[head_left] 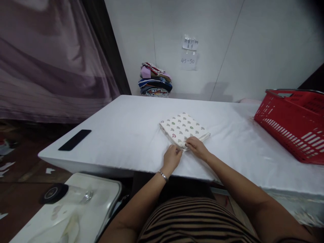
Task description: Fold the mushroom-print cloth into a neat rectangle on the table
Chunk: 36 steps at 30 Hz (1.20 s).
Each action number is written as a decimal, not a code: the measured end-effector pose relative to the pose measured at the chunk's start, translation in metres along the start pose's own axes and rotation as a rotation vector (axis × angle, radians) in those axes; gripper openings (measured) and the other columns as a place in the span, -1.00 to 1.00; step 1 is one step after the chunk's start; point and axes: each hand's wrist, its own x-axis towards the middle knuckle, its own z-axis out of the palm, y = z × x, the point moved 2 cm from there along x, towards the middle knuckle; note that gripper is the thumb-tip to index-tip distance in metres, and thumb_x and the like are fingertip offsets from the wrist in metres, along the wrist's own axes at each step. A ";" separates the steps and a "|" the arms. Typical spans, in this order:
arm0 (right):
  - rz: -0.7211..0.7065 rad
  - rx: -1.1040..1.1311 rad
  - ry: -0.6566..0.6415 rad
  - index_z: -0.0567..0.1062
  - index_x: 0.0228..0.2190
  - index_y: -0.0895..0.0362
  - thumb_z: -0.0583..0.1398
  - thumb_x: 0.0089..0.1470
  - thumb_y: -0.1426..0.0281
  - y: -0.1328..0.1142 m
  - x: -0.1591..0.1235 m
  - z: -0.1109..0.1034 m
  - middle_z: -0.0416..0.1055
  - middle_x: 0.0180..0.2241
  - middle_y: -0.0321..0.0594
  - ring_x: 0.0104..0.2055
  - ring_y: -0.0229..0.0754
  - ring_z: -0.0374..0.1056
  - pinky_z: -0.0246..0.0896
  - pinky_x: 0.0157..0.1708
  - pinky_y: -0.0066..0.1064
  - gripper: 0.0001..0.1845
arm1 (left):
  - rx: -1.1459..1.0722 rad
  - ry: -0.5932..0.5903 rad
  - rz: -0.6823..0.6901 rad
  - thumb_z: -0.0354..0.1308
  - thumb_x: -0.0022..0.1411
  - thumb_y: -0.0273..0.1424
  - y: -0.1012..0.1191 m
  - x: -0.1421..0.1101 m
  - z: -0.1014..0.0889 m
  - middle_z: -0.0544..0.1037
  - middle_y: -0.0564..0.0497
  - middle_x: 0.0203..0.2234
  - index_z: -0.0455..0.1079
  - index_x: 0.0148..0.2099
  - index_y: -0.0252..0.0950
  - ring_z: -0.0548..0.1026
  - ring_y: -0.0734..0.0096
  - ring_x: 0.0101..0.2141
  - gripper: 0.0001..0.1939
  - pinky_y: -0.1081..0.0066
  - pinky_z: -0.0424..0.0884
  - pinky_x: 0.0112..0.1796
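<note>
A folded white cloth (182, 127) printed with grey, green and red mushroom-like shapes lies on the white-covered table (121, 135), one corner toward me. At that near corner, my right hand (197, 147) pinches the cloth's edge, which is curled up under the fingers. Just left of it, my left hand (172, 158), with a metal bracelet on the wrist, has its fingers drawn together at the same corner. What the left fingertips grip is hard to see, but they touch the cloth's edge.
A red plastic basket (291, 125) stands at the table's right end. A flat black object (75, 140) lies near the left edge. Folded fabrics (155, 81) are stacked behind the table. Lower left, a white stool-like surface (96, 206) holds a clear bottle with a black base (54, 193).
</note>
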 end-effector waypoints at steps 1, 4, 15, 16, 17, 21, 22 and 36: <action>0.017 0.017 0.009 0.44 -0.35 0.08 0.04 0.22 0.33 -0.001 0.001 0.000 0.41 -0.35 -0.17 -0.25 -0.15 0.30 0.23 -0.23 -0.29 -0.79 | 0.043 -0.011 -0.001 0.16 0.15 -0.33 0.002 0.001 0.001 0.43 0.05 -0.36 0.32 -0.32 -0.26 0.40 0.44 -0.34 -0.88 0.43 0.28 -0.32; 0.028 0.011 0.016 0.44 -0.36 0.08 0.04 0.22 0.34 -0.002 0.000 0.002 0.40 -0.38 -0.19 -0.28 -0.17 0.29 0.22 -0.25 -0.31 -0.80 | 0.127 -0.027 -0.002 0.16 0.15 -0.29 0.006 0.004 0.003 0.44 0.04 -0.33 0.32 -0.29 -0.25 0.41 0.40 -0.30 -0.85 0.42 0.26 -0.33; -0.106 -0.214 0.020 0.49 -0.29 0.10 0.09 0.17 0.42 -0.002 -0.013 0.022 0.42 -0.33 -0.14 -0.26 -0.13 0.26 0.18 -0.27 -0.28 -0.83 | 0.017 0.111 0.278 0.08 0.17 -0.45 0.006 -0.008 -0.009 0.42 0.00 -0.20 0.31 -0.15 -0.22 0.39 0.38 -0.20 -0.83 0.38 0.34 -0.19; -0.095 -0.209 0.026 0.50 -0.28 0.10 0.09 0.17 0.42 -0.002 -0.013 0.023 0.42 -0.33 -0.14 -0.26 -0.13 0.27 0.18 -0.27 -0.27 -0.83 | 0.045 0.120 0.336 0.10 0.15 -0.46 0.007 -0.007 -0.009 0.40 -0.03 -0.14 0.29 -0.09 -0.22 0.37 0.34 -0.14 -0.76 0.34 0.34 -0.14; -0.087 -0.201 0.030 0.50 -0.29 0.10 0.09 0.17 0.42 -0.003 -0.013 0.023 0.42 -0.33 -0.14 -0.25 -0.13 0.27 0.19 -0.26 -0.26 -0.82 | 0.083 0.105 0.386 0.11 0.14 -0.47 0.007 -0.006 -0.009 0.40 -0.04 -0.12 0.29 -0.07 -0.22 0.35 0.30 -0.11 -0.72 0.31 0.33 -0.12; -0.100 -0.078 0.014 0.50 -0.28 0.06 0.10 0.17 0.39 -0.002 -0.015 0.015 0.44 -0.28 -0.15 -0.20 -0.14 0.30 0.25 -0.21 -0.25 -0.83 | 0.227 -0.002 0.447 0.07 0.16 -0.51 0.003 0.002 -0.004 0.43 0.00 -0.29 0.33 -0.23 -0.22 0.36 0.29 -0.23 -0.87 0.29 0.34 -0.21; -0.094 -0.035 0.033 0.50 -0.27 0.06 0.10 0.17 0.39 0.002 -0.016 0.009 0.44 -0.25 -0.15 -0.18 -0.15 0.31 0.27 -0.19 -0.25 -0.83 | 0.236 -0.008 0.441 0.06 0.16 -0.52 0.002 0.003 -0.003 0.43 0.00 -0.30 0.33 -0.25 -0.22 0.35 0.29 -0.24 -0.89 0.29 0.33 -0.22; 0.075 -0.362 0.012 0.55 -0.25 0.05 0.11 0.12 0.44 0.080 -0.015 -0.064 0.45 -0.18 -0.10 -0.11 -0.04 0.30 0.29 -0.15 -0.14 -0.77 | 0.334 -0.082 0.370 0.07 0.22 -0.34 0.038 0.026 -0.003 0.45 -0.04 -0.29 0.35 -0.22 -0.21 0.33 0.23 -0.19 -0.90 0.25 0.19 -0.20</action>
